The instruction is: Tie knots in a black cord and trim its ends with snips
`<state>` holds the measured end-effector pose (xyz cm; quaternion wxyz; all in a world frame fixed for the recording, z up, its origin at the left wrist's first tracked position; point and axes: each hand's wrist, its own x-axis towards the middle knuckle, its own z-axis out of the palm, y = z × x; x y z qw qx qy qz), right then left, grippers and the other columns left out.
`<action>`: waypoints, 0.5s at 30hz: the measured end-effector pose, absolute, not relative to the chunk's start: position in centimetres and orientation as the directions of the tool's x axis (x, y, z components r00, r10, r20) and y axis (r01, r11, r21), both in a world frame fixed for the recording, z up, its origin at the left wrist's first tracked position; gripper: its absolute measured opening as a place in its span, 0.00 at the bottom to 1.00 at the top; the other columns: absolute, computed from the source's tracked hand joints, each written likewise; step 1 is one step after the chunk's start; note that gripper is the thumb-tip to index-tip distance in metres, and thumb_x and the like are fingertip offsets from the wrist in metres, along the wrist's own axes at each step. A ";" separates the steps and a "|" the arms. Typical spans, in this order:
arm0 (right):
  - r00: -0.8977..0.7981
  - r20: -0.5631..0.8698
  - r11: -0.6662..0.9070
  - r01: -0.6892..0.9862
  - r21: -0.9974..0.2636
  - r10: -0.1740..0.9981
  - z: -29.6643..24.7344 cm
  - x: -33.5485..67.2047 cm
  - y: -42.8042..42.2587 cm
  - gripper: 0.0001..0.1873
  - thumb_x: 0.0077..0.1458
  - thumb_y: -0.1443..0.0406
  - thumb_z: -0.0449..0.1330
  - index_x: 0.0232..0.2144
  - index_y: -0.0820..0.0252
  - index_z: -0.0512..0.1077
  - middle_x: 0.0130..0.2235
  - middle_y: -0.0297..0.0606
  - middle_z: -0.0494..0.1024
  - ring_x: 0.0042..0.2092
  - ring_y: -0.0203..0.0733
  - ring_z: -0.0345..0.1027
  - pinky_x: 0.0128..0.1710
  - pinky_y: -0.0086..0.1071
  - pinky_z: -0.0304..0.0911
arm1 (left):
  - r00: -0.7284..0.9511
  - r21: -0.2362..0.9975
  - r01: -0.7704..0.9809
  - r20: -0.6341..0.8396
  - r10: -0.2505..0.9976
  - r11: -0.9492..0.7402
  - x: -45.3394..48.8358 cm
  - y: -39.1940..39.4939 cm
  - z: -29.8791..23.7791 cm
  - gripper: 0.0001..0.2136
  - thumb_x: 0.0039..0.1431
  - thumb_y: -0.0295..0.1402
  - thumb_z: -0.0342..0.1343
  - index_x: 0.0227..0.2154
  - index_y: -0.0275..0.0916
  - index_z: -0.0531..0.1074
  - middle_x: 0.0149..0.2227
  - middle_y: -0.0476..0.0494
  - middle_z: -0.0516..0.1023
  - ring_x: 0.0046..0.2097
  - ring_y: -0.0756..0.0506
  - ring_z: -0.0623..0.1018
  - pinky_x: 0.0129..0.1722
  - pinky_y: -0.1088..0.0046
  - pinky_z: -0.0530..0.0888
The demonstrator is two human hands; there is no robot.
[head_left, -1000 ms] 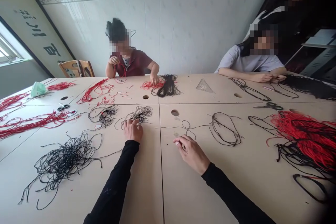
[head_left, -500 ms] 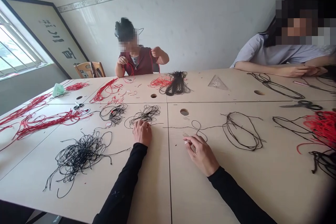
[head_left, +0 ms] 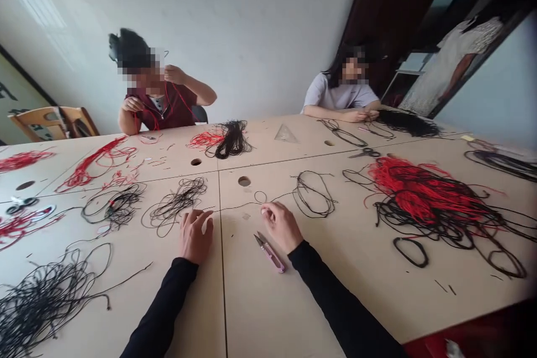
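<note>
My left hand (head_left: pixel 193 235) lies flat on the beige table (head_left: pixel 251 302) with its fingers spread, just below a loose bundle of black cord (head_left: pixel 176 204). My right hand (head_left: pixel 282 225) rests to the right of it with the fingers curled into a pinch. What the fingertips hold is too small to make out. A thin black cord (head_left: pixel 235 206) runs across the table between the two hands, past a small loop, towards a black coil (head_left: pixel 312 196). Pink thread snips (head_left: pixel 271 253) lie on the table beside my right wrist.
A big heap of red and black cord (head_left: pixel 419 193) lies at the right, and a black tangle (head_left: pixel 37 296) at the near left. Two people sit across the table handling cord. Scissors (head_left: pixel 364 152), a clear triangle (head_left: pixel 285 134) and round table holes (head_left: pixel 244 181) lie beyond.
The view has swung to the right. My left hand has drawn back from the black bundle and spread its fingers. The pink snips now show beside my right hand.
</note>
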<state>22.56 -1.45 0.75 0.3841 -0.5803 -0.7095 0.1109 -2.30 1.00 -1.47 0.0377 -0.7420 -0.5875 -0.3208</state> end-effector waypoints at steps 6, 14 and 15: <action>0.345 0.394 -0.195 0.907 -0.374 0.852 -1.1 29.1 0.5 0.10 0.53 0.66 0.57 0.39 0.64 0.70 0.39 0.49 0.72 0.43 0.52 0.66 0.41 0.43 0.62 | 0.100 0.355 0.892 0.445 0.890 -0.278 -0.2 3.0 -1.5 0.10 0.56 0.32 0.52 0.35 0.41 0.79 0.38 0.40 0.74 0.43 0.39 0.70 0.45 0.62 0.68; 0.456 0.264 -0.334 0.854 -0.400 0.850 -1.5 31.3 1.2 0.10 0.55 0.67 0.52 0.32 0.60 0.74 0.38 0.47 0.74 0.45 0.52 0.65 0.44 0.44 0.57 | 0.119 0.339 0.893 0.458 0.881 -0.297 -0.4 3.4 -1.7 0.11 0.60 0.32 0.46 0.30 0.38 0.74 0.35 0.39 0.74 0.40 0.39 0.70 0.42 0.62 0.68; 0.475 0.264 -0.352 0.845 -0.402 0.839 -1.4 31.4 1.3 0.09 0.55 0.67 0.53 0.33 0.61 0.74 0.39 0.47 0.74 0.45 0.52 0.65 0.45 0.43 0.57 | 0.109 0.341 0.893 0.466 0.878 -0.292 -0.6 3.3 -1.8 0.11 0.61 0.33 0.46 0.31 0.38 0.73 0.35 0.39 0.74 0.40 0.39 0.70 0.42 0.62 0.68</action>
